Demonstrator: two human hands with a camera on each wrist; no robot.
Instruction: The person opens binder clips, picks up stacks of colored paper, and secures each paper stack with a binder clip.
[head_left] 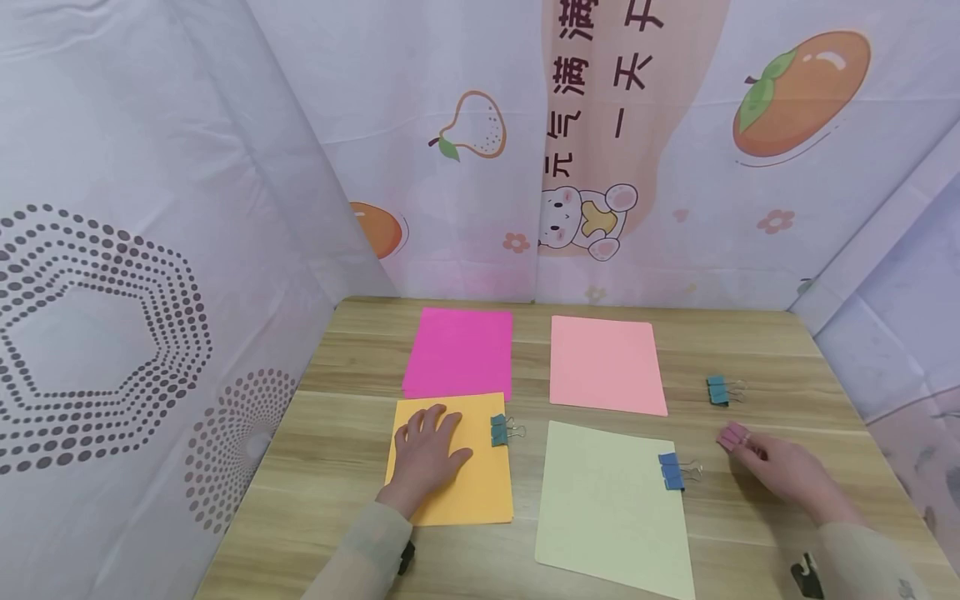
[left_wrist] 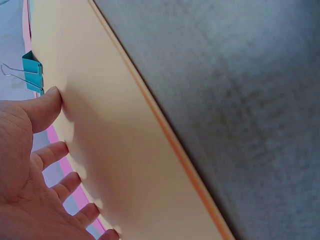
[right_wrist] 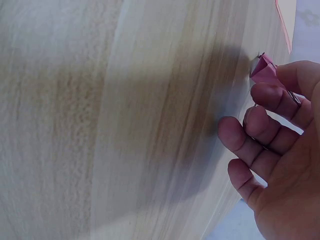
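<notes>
My left hand (head_left: 426, 454) rests with spread fingers on a stack of orange paper (head_left: 480, 492). A teal binder clip (head_left: 499, 430) grips that stack's right edge, just off the thumb; it also shows in the left wrist view. Over the right part of the table, my right hand (head_left: 787, 471) pinches a pink binder clip (head_left: 732, 436) between thumb and index finger, the other fingers loosely bent. The right wrist view shows the pink clip's wire handles partly hidden by the fingers. Left of that hand lies pale green paper (head_left: 611, 508) with a blue binder clip (head_left: 672, 472) on its right edge.
Behind the orange stack lies magenta paper (head_left: 461, 352), and behind the green one pink paper (head_left: 604, 364). Another teal binder clip (head_left: 718, 391) lies at the back right of the wooden table (head_left: 322, 450). Printed cloth curtains (head_left: 450, 217) hang at the back and sides.
</notes>
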